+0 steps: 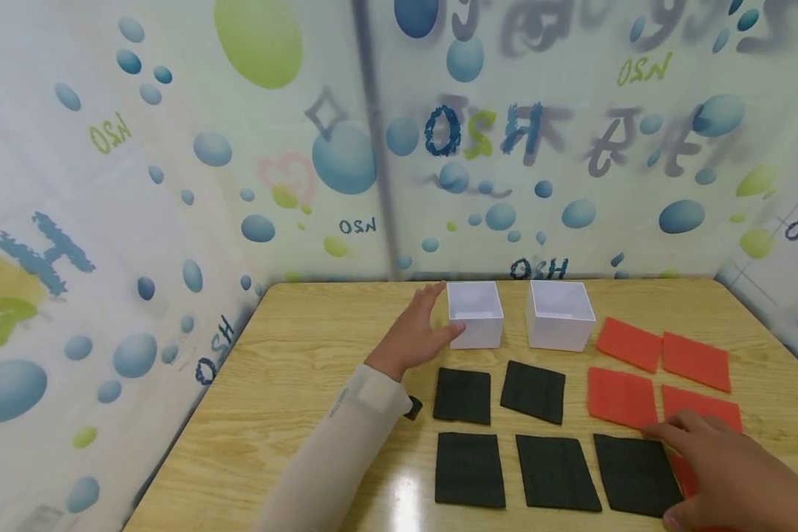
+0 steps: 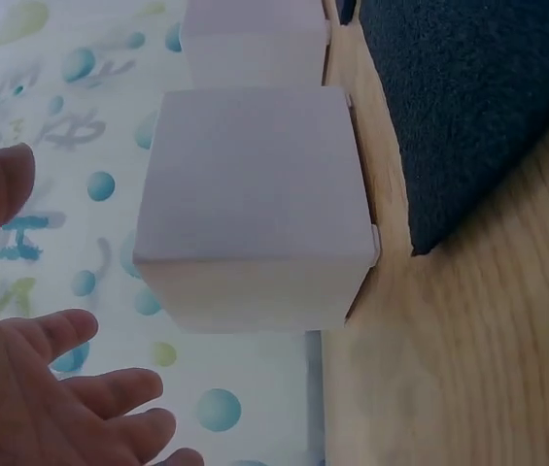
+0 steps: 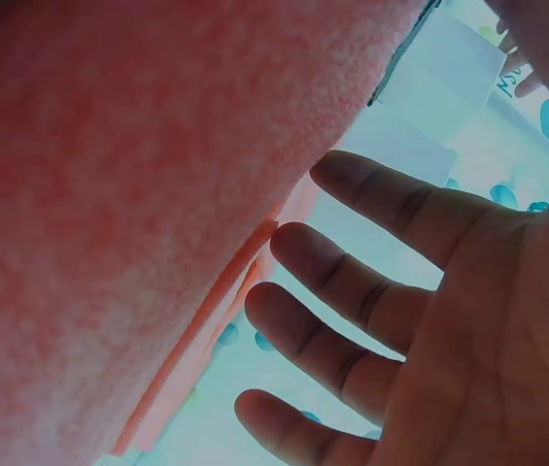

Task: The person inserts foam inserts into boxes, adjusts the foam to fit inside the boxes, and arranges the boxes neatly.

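Note:
My left hand (image 1: 412,341) is beside the left white box (image 1: 476,334), fingers spread and thumb in front of it. The left wrist view shows that hand (image 2: 55,388) apart from the box (image 2: 255,180), holding nothing. At the lower right, my right hand (image 1: 738,469) hovers low over the red squares and the right edge of a black square (image 1: 637,474), both of soft, cloth-like material. Its fingers (image 3: 352,272) look loosely extended with nothing between them. Close to the fingertips, a red square (image 3: 109,214) fills much of the right wrist view; whether they touch it I cannot tell.
A second white box (image 1: 560,334) stands to the right of the first. Several black squares, such as one (image 1: 468,470) in the front row, lie before the boxes. Red squares (image 1: 621,397) lie at the right. A small black object (image 1: 413,408) is by the left sleeve.

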Action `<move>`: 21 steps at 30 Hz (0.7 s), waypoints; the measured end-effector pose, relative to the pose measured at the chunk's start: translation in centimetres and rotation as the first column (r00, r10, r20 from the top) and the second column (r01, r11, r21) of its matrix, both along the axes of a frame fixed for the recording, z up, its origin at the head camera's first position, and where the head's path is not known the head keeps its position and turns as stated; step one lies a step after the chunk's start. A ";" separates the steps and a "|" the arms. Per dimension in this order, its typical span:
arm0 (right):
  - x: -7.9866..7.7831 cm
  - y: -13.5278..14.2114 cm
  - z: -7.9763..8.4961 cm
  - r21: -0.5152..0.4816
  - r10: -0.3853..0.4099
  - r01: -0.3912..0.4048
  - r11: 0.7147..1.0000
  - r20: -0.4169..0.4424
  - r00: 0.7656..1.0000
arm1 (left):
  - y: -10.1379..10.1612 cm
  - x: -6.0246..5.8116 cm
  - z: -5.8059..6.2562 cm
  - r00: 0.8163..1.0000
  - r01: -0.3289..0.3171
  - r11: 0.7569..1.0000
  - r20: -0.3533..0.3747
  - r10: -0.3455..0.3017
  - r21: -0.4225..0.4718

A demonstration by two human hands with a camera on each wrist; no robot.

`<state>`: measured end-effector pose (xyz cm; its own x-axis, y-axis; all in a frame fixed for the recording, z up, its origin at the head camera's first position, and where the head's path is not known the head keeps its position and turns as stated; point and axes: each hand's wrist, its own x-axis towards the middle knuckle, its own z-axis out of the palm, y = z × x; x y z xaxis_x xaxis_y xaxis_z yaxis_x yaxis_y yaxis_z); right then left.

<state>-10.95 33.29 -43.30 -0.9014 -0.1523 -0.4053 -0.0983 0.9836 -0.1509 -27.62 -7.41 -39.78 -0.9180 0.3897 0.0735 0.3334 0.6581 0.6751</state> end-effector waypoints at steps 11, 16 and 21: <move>0.2 -0.1 -0.3 0.006 0.006 -0.006 1.000 -0.006 1.000 | 1.2 -1.3 -0.7 0.997 -0.027 0.998 0.068 0.023 0.051; 0.4 -0.5 -0.1 0.003 -0.003 0.003 1.000 0.001 1.000 | 1.4 -1.6 -1.0 0.994 -0.041 0.997 0.099 0.036 0.058; 0.5 -0.4 -0.1 0.013 -0.007 0.007 1.000 -0.007 1.000 | 1.6 -1.7 -1.2 0.994 -0.046 0.997 0.097 0.041 0.054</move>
